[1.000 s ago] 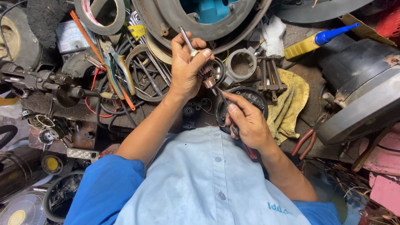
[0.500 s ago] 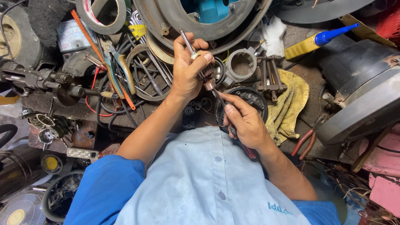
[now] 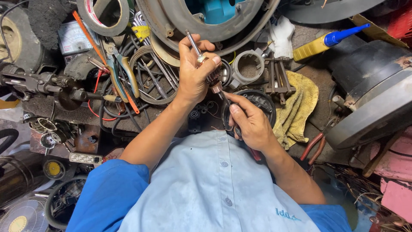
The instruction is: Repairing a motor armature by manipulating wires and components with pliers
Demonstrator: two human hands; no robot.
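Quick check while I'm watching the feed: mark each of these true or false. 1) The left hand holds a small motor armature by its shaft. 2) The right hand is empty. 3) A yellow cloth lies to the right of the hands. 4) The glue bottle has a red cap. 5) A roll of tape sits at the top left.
1) True: the left hand grips a small motor armature, its metal shaft sticking up past the fingers.
2) False: the right hand holds a thin tool whose tip meets the armature's copper end.
3) True: the yellow cloth lies on the bench right of both hands.
4) False: the yellow glue bottle has a blue cap.
5) True: the roll of tape lies at the top left.
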